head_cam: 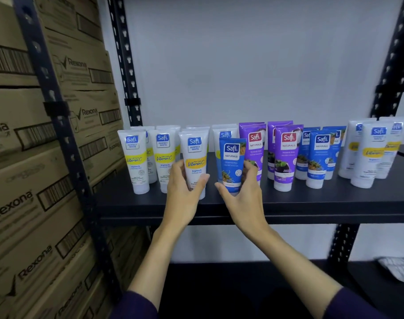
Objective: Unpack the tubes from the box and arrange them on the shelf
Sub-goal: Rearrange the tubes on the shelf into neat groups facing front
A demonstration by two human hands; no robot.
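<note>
Several upright tubes stand on the black shelf (311,203). My left hand (185,187) grips a white tube with a yellow Vitamin C band (194,155) near the shelf's front edge. My right hand (240,192) holds a blue Naturals tube (231,157) right beside it, fingers curled round its lower part. More white tubes (134,157) stand to the left. To the right are purple tubes (286,155), then blue tubes (318,157), and white ones (371,153) at the far right. No unpacking box is in view.
Stacked brown cardboard cartons (35,157) fill the rack on the left behind a dark slotted upright (58,125). A white wall is behind the shelf. A lower shelf (369,284) carries a pale flat object (399,268) at the right.
</note>
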